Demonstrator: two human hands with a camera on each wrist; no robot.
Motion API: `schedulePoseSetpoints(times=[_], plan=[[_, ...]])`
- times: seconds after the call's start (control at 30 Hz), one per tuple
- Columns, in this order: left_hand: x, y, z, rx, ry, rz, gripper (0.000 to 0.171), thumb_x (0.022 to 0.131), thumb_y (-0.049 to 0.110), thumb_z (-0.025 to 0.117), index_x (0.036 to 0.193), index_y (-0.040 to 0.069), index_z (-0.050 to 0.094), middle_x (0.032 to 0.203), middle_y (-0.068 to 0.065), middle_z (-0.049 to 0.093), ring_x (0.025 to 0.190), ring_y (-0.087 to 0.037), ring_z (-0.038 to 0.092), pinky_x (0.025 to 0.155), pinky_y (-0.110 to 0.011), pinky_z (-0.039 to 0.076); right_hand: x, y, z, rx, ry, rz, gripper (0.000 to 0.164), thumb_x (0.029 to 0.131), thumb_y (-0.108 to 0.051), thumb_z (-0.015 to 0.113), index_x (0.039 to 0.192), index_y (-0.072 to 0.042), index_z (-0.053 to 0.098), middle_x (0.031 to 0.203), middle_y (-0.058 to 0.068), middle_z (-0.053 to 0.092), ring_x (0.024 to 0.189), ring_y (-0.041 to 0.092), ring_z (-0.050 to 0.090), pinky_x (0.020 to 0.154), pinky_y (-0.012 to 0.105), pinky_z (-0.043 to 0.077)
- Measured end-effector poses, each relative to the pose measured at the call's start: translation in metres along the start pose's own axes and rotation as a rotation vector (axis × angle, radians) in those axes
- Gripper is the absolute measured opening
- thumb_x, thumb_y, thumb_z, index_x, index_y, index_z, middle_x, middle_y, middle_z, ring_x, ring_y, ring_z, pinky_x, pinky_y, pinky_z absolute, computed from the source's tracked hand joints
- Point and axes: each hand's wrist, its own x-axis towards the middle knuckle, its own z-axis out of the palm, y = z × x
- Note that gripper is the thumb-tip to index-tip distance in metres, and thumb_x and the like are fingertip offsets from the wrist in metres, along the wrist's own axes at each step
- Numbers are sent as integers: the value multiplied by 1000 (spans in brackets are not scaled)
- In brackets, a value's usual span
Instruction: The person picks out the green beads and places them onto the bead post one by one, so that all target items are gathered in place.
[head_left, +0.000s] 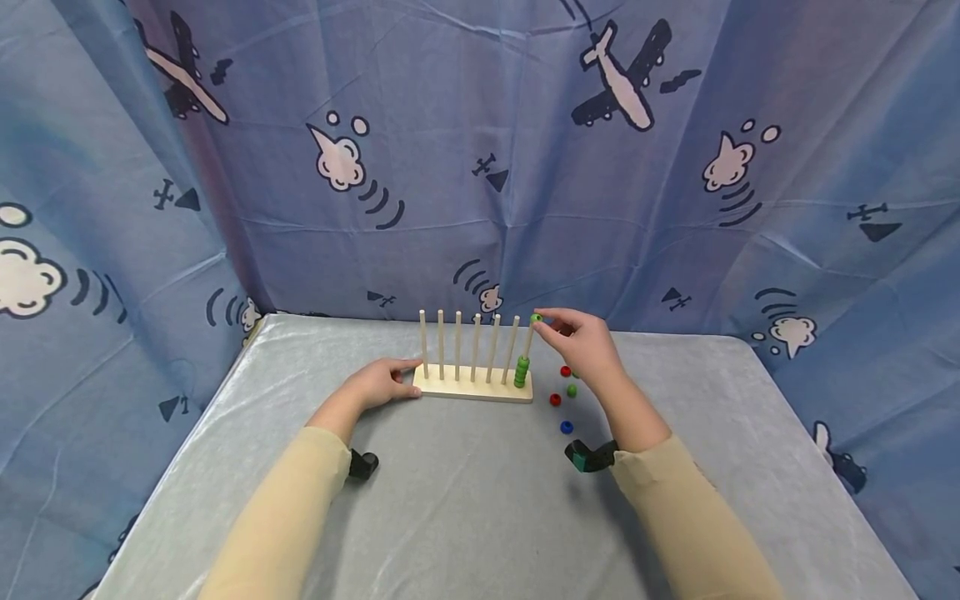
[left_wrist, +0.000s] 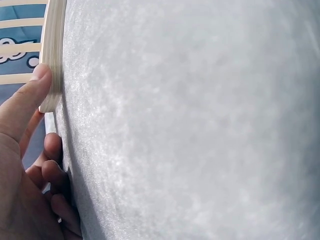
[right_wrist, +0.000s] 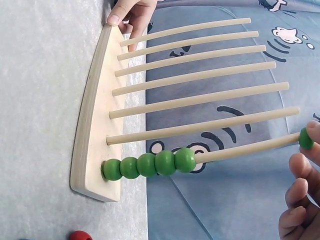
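A pale wooden base with a row of several upright pegs stands on the table. My left hand holds its left end, thumb on the front edge and a finger behind. Several green beads are stacked at the bottom of the rightmost peg. At that peg's top my right hand pinches another green bead between thumb and finger, the bead right at the tip. The other pegs carry no beads.
Right of the base lie loose beads on the grey cloth: red beads, a green bead and a blue bead. Another green one is partly hidden by my right hand. A blue patterned curtain hangs behind the table.
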Motion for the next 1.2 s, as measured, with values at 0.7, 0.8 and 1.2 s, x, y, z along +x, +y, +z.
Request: schedulePoseSetpoints(times=[0.7, 0.8, 1.2], plan=[[-2, 2, -2, -10, -2, 2, 66, 85, 37, 79, 146, 26, 53, 83, -3, 49, 72, -17, 42, 68, -33, 34, 1, 9, 9, 19, -74, 107, 42, 93, -42, 69, 130, -22, 69, 108, 6, 67, 75, 24, 55, 58, 34, 46], [-2, 2, -2, -6, 0, 4, 66, 85, 37, 79, 145, 26, 53, 83, -3, 49, 72, -17, 42, 68, -33, 34, 1, 13, 12, -11, -86, 103, 43, 93, -41, 69, 130, -19, 69, 103, 7, 66, 74, 24, 55, 60, 34, 47], [0, 0, 0, 13, -1, 3, 66, 85, 39, 78, 146, 26, 53, 81, -2, 49, 70, -16, 41, 67, -32, 34, -1, 35, 29, -75, -126, 63, 40, 95, -37, 68, 127, -14, 70, 111, 8, 71, 87, 22, 59, 69, 33, 49]])
